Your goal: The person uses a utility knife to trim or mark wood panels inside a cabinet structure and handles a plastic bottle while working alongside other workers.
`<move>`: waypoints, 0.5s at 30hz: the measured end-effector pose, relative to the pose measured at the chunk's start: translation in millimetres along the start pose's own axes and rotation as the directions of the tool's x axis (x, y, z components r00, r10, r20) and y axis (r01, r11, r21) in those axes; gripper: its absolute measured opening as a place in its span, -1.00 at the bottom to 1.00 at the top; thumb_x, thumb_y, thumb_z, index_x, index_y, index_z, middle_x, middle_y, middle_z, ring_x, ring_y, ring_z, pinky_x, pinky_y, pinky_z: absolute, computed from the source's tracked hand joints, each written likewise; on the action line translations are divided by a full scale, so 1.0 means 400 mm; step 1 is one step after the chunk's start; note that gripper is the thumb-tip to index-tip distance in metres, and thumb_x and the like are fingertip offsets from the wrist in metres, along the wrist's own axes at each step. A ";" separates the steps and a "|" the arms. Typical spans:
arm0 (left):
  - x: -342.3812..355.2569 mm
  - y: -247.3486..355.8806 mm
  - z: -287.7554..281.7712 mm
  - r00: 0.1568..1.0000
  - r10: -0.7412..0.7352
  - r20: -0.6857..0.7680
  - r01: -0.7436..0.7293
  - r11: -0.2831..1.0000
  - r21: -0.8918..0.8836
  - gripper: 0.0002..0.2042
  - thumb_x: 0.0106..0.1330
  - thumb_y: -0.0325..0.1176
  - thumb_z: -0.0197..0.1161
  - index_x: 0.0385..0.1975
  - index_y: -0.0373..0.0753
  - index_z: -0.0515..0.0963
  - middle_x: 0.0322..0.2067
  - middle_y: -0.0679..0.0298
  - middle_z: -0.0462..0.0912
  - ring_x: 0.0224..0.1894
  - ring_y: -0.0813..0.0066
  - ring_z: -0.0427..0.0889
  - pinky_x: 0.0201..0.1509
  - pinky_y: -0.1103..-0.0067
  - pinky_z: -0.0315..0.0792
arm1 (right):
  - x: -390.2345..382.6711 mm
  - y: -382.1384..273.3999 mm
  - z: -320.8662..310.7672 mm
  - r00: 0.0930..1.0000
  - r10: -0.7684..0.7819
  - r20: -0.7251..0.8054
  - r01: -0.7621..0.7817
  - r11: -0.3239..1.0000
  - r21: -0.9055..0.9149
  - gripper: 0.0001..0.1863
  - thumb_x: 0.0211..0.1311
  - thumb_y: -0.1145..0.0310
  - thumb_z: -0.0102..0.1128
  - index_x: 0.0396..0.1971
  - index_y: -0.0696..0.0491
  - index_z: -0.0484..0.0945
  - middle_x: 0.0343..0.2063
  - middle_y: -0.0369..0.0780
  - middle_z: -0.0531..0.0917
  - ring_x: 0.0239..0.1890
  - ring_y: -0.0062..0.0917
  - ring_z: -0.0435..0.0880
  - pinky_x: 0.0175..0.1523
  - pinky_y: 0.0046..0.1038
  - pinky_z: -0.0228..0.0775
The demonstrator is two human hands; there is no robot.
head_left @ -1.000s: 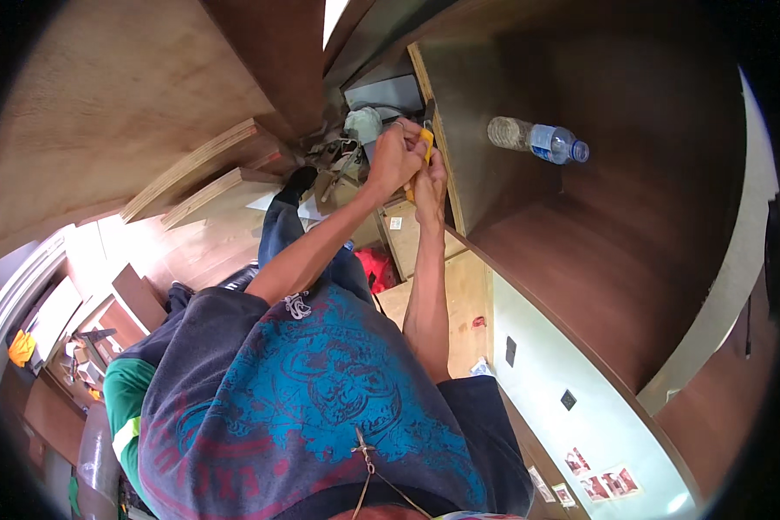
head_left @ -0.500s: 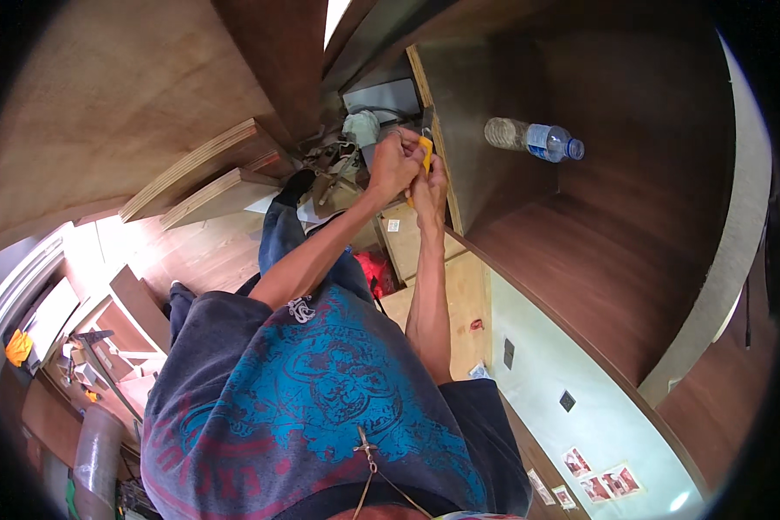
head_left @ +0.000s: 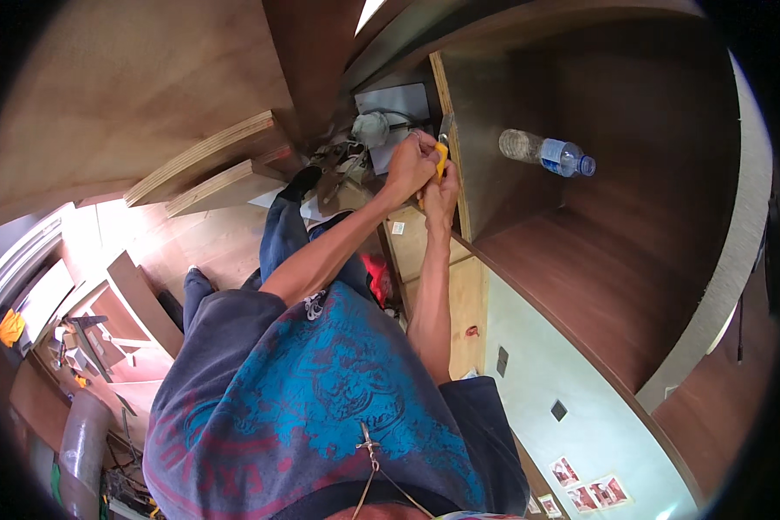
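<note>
Both my hands are together beside the raw front edge of a brown cabinet panel [head_left: 464, 204]. My right hand [head_left: 440, 198] is closed round the yellow handle of what looks like a utility knife [head_left: 441, 159]. Its grey metal end points away from me, close to the panel edge. My left hand [head_left: 412, 165] has its fingers pinched at the upper part of the yellow handle, touching my right fingers. The fingertips partly cover the tool, and whether they hold anything small as well is hidden.
A clear plastic bottle [head_left: 548, 153] with a blue cap is inside the brown cabinet [head_left: 598, 277] on the right. Curved plywood boards [head_left: 212, 156] stand at the left. Beyond my hands are a pale bundle [head_left: 371, 128] and clutter. A red bag [head_left: 377, 279] lies below my forearms.
The view has shifted slightly, so my hands and the cabinet sit a little further right and lower. Both hands keep their grip on the yellow-handled knife.
</note>
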State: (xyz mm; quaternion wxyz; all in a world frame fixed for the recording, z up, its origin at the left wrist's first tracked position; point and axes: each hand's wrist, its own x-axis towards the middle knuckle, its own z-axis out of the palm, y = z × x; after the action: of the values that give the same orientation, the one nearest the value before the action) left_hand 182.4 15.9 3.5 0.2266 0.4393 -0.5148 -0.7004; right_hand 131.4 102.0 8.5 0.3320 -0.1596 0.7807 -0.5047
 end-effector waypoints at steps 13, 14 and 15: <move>0.020 0.004 -0.015 0.999 0.014 0.035 -0.015 0.999 0.046 -0.80 0.19 -0.51 0.24 -0.21 -0.44 0.56 -0.35 0.10 0.68 -0.32 0.38 0.66 -0.19 0.48 0.52 | 0.011 0.025 0.029 0.997 0.019 -0.077 -0.016 0.999 0.048 -0.70 0.44 0.15 0.10 -0.14 0.08 0.38 -0.61 -0.36 0.47 -0.69 -0.77 0.38 -0.66 -0.65 0.12; 0.016 0.005 -0.017 1.000 0.009 0.027 -0.010 0.999 0.037 -0.80 0.19 -0.52 0.24 -0.21 -0.44 0.56 -0.34 0.09 0.68 -0.31 0.37 0.67 -0.19 0.48 0.52 | 0.005 0.013 0.034 0.997 0.034 -0.065 -0.030 0.998 0.060 -0.73 0.45 0.17 0.08 -0.11 0.07 0.39 -0.58 -0.38 0.48 -0.67 -0.79 0.38 -0.63 -0.67 0.13; 0.015 0.009 -0.015 1.000 0.004 0.019 -0.004 1.000 0.027 -0.80 0.19 -0.52 0.24 -0.21 -0.44 0.56 -0.34 0.09 0.68 -0.31 0.37 0.67 -0.19 0.47 0.52 | -0.002 0.006 0.038 0.997 0.049 -0.054 -0.045 0.996 0.072 -0.75 0.47 0.19 0.07 -0.09 0.06 0.40 -0.55 -0.39 0.49 -0.64 -0.81 0.38 -0.60 -0.68 0.14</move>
State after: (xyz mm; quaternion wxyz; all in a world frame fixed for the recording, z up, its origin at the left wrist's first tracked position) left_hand 184.2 6.9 4.0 0.2172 0.4347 -0.5273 -0.6970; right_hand 142.6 93.2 2.7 0.3274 -0.1155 0.7748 -0.5283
